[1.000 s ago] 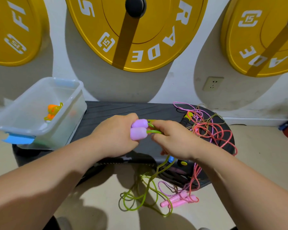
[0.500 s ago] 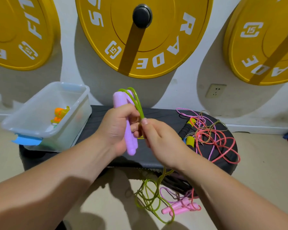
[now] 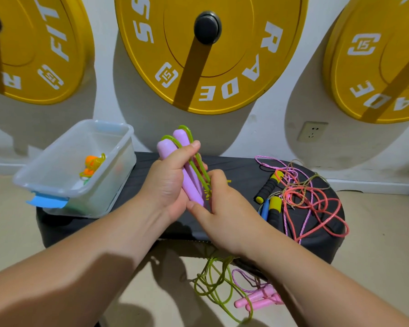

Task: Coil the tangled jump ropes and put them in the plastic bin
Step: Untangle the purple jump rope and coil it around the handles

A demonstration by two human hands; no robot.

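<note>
My left hand grips two lilac jump-rope handles upright over the black bench. Their green cord loops over the handle tops and runs down to my right hand, which pinches it just below the handles. The rest of the green cord hangs in loose loops to the floor. A clear plastic bin stands on the bench's left end with an orange-handled rope inside.
A tangle of pink and coral ropes with black-and-yellow foam handles lies on the bench's right end. Pink handles rest on the floor below. Yellow weight plates hang on the wall behind.
My left hand has turned the lilac handles from lying sideways to standing upright and lifted them. The green cord now loops over their tops, with my right hand still holding it below.
</note>
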